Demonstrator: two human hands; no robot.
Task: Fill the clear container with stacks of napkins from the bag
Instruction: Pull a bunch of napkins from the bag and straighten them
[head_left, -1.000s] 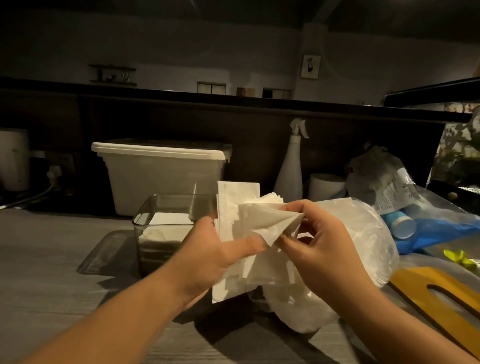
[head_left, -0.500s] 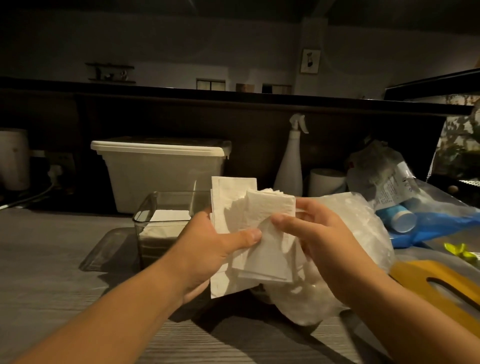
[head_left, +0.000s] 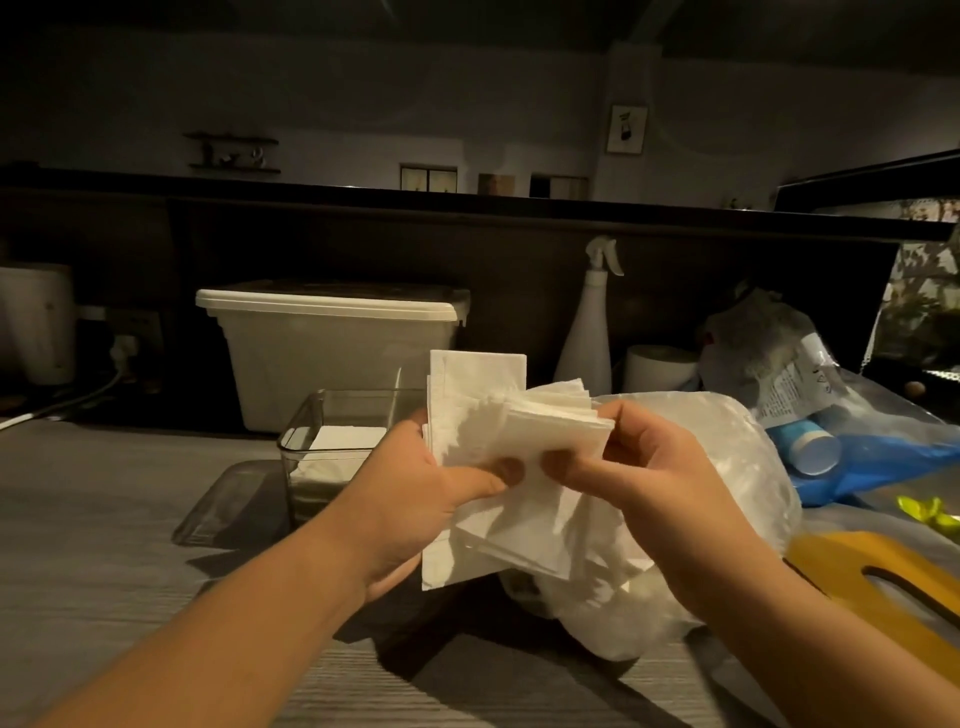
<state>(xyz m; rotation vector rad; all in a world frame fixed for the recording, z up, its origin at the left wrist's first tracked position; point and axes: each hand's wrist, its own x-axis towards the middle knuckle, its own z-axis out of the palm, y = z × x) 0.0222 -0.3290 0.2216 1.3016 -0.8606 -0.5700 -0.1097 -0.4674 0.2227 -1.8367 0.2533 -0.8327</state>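
Note:
A loose stack of white napkins (head_left: 498, 441) hangs in the air over the counter, held from both sides. My left hand (head_left: 415, 499) grips its left edge with the thumb across the front. My right hand (head_left: 639, 478) pinches the right edge, thumb on the front sheet. Behind and below the stack lies the clear plastic bag (head_left: 727, 467), crumpled, with more white paper inside. The clear container (head_left: 311, 431) stands to the left of my hands, with a low layer of white napkins in its bottom.
A white lidded bin (head_left: 332, 353) stands behind the container. A white spray bottle (head_left: 589, 332), a paper roll (head_left: 657, 366) and blue-and-clear packaging (head_left: 852, 447) crowd the back right. A yellow wooden board (head_left: 893, 587) lies at the right. A flat clear lid (head_left: 234, 504) lies left of the container.
The napkins' upper right corner, folded to a point a second ago, now lies flatter and squarer. My right hand has shifted to pinch the stack's right edge; both thumbs now meet on the front.

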